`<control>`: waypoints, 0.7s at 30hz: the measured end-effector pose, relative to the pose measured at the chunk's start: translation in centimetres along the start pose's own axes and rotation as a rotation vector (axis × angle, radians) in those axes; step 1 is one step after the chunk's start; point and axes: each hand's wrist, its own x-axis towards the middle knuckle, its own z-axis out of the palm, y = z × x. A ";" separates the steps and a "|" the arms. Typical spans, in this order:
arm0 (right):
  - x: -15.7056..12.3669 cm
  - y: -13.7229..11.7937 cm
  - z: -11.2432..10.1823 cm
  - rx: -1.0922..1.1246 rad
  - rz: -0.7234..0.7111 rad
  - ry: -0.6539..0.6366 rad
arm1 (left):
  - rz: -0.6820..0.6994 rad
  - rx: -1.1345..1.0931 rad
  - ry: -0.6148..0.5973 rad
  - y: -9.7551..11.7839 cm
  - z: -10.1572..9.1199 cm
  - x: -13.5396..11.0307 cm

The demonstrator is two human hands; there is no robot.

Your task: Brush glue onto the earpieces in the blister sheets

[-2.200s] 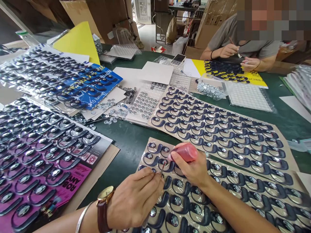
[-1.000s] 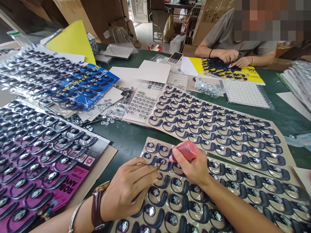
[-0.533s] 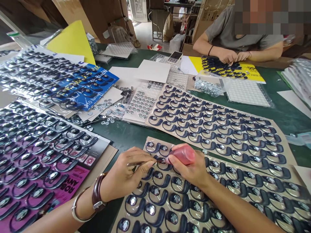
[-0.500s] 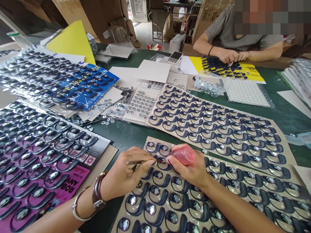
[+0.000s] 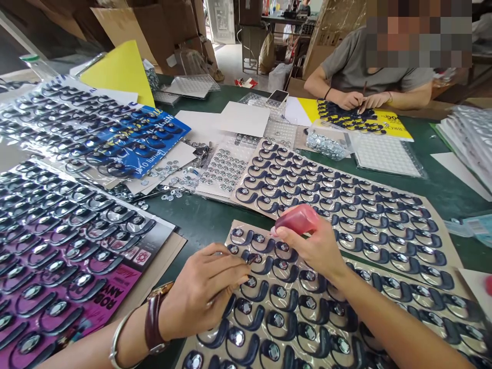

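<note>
The left hand has its fingers pinched together on a thin tool. The tool's tip sits at a dark ear hook near the far-left corner of the nearest card sheet. The right hand is closed around a pink squeeze bottle, held just above the same sheet with its nozzle pointing left, apart from the tool. Across the green table, a co-worker's hands rest on a yellow sheet.
</note>
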 end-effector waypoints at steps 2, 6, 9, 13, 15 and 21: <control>0.6 0.8 0.5 -0.018 -0.048 0.084 | 0.075 0.072 -0.029 -0.2 0.0 0.2; 0.9 2.1 1.8 0.011 -0.086 0.158 | 0.158 0.174 -0.040 -1.1 0.4 1.0; 0.9 2.5 2.3 0.034 -0.088 0.146 | 0.169 0.207 -0.054 -1.5 0.8 1.5; 1.0 2.6 2.4 0.015 -0.097 0.127 | 0.244 0.303 -0.042 -1.1 1.4 1.6; 1.0 2.5 2.4 0.000 -0.109 0.121 | 0.292 0.371 -0.031 -0.7 1.7 1.5; 1.2 2.5 2.5 -0.095 -0.150 0.099 | 0.364 0.494 -0.091 -0.5 2.5 0.7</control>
